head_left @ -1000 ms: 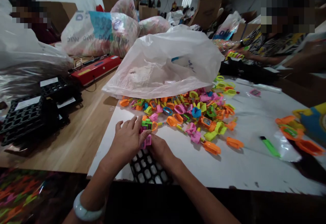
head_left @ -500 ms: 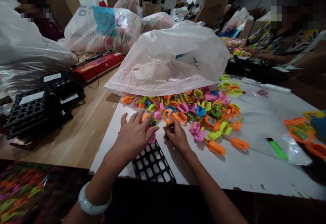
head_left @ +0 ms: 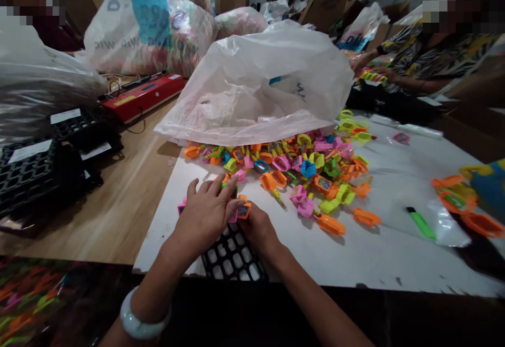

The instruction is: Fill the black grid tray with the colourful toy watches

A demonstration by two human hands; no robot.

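My right hand (head_left: 258, 228) has come back from the toy pile (head_left: 300, 170) holding a little orange toy (head_left: 243, 210), right over the black tray (head_left: 232, 257) on the counter (head_left: 355, 252), while my left hand (head_left: 207, 212) lies flat and wide on the tray's filled end, so another slot gets filled.

Your left hand (head_left: 207, 215) lies over the far end of the black grid tray (head_left: 232, 260), so you cannot see which slots there are filled, and the tray's near end sinks into the dark table edge. Your right hand (head_left: 258, 228) closes around an orange piece (head_left: 243, 210), with only its top showing above your fingers. The white plastic bag (head_left: 260, 81) covers the back of the heap of coloured toy pieces (head_left: 307, 170), and both co-workers' faces are blurred.
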